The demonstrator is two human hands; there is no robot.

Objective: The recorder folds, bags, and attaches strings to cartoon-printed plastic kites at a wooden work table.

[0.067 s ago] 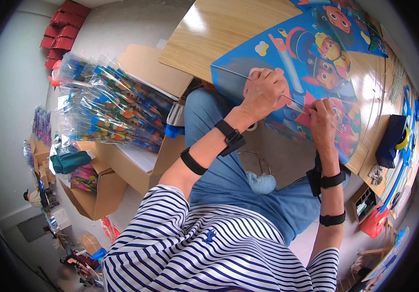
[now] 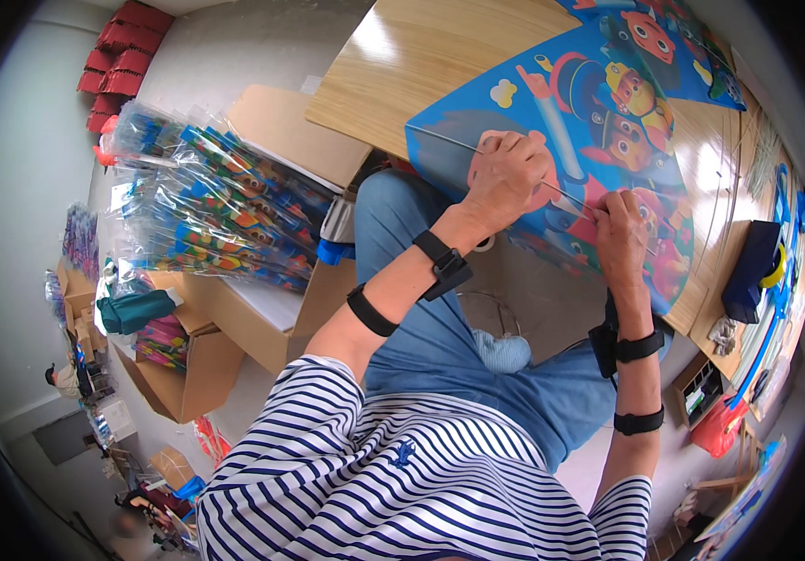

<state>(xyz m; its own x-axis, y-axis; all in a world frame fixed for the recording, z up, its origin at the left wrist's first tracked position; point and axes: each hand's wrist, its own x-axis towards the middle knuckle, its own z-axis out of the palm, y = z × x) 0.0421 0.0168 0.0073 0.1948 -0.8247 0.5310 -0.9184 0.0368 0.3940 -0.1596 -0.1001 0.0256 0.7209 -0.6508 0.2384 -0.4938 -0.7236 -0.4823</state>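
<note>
1. Left hand [image 2: 507, 178], head view: knuckles up, fingers curled down and pressing on the kite [image 2: 599, 140]; the thin rod [image 2: 514, 168] passes under them. Whether the fingers pinch the rod cannot be told.
2. Right hand [image 2: 621, 234]: fingers bent, fingertips closed on the rod near its lower right end, palm resting on the kite.
3. Rod: straight, very thin, pale and rigid. Its long axis runs from the upper left, near the kite's left edge, down to the lower right past the right hand. It lies flat against the kite's surface.
4. Kite: thin, glossy printed sheet, mostly blue with red and yellow cartoon figures. It lies spread on the table [image 2: 402, 65], its near edge overhanging the person's lap.
5. Table: light wood-grain top, smooth, with glare patches.
6. Left of the person: open cardboard boxes [image 2: 262, 309] bearing bundles of multicoloured items in clear plastic wrap [image 2: 206, 206].
7. Both wrists carry black straps.
</note>
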